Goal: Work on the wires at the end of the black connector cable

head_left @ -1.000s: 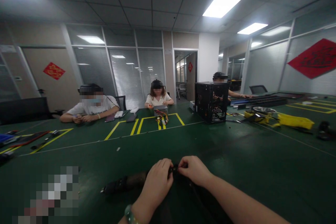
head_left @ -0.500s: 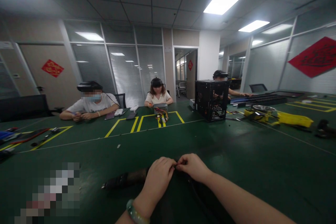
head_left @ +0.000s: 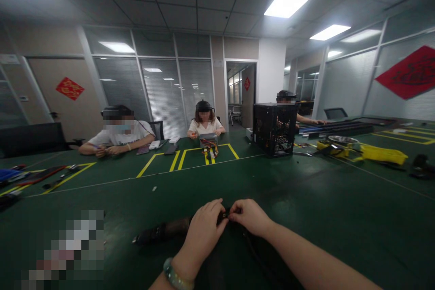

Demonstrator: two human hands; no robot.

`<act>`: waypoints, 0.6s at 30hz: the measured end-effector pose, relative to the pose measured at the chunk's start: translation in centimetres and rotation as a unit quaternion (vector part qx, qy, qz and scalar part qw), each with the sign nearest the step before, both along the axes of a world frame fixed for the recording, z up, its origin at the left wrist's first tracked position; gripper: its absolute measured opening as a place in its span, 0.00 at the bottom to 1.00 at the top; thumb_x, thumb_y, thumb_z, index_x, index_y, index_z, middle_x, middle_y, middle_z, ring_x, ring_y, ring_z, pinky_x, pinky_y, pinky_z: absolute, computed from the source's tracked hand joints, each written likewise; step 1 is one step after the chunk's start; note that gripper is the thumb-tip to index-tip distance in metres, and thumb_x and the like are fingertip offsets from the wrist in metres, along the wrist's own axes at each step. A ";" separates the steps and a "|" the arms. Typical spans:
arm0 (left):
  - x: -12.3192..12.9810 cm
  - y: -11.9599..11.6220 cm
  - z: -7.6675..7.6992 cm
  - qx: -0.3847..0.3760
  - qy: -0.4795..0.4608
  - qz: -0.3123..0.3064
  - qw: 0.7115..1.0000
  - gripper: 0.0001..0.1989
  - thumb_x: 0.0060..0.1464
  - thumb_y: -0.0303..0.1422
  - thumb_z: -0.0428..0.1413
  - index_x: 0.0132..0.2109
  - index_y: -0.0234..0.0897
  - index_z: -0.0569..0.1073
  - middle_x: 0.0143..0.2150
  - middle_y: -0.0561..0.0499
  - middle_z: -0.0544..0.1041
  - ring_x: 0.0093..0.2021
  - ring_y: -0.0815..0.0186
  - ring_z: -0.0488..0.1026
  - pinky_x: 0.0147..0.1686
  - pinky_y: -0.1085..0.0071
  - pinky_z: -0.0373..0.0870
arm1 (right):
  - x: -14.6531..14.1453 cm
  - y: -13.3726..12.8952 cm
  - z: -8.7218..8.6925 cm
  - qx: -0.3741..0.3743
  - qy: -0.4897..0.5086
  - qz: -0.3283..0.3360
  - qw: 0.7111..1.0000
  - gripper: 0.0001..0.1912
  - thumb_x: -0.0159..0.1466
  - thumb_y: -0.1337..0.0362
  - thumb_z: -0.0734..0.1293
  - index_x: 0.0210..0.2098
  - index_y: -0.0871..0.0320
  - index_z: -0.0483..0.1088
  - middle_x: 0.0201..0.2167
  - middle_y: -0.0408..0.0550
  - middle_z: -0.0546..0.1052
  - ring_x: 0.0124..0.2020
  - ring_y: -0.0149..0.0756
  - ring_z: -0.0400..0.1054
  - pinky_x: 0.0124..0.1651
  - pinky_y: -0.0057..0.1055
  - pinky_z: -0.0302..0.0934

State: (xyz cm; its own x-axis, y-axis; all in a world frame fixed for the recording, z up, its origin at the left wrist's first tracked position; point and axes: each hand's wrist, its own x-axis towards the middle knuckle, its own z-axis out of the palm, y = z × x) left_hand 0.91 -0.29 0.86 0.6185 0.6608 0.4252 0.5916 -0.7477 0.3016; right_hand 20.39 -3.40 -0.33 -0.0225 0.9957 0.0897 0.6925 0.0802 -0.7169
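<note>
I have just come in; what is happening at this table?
The camera wearer's left hand grips a dark cylindrical tool, its tip pointing left over the green table. The right hand pinches close beside the left hand; what it holds is too small to tell. A dark cable runs below the right hand. Across the table are three other people and a black computer case.
</note>
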 end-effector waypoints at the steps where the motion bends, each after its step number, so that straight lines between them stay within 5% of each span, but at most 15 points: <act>1: 0.0 0.0 0.0 -0.001 0.004 0.000 1.000 0.05 0.56 0.29 0.54 0.40 0.41 0.72 0.56 0.50 0.72 0.55 0.60 0.68 0.55 0.60 0.64 | 0.1 0.0 0.0 -0.003 0.001 0.004 1.000 0.07 0.59 0.61 0.69 0.36 0.55 0.78 0.32 0.41 0.80 0.32 0.32 0.72 0.31 0.24 0.57; 18: 0.0 -0.4 0.4 0.009 0.005 -0.021 1.000 0.11 0.55 0.25 0.52 0.44 0.41 0.72 0.55 0.49 0.72 0.55 0.60 0.67 0.56 0.59 0.63 | 0.2 0.2 -0.3 0.002 0.012 0.009 1.000 0.05 0.58 0.62 0.70 0.34 0.55 0.77 0.31 0.40 0.79 0.32 0.32 0.72 0.32 0.24 0.58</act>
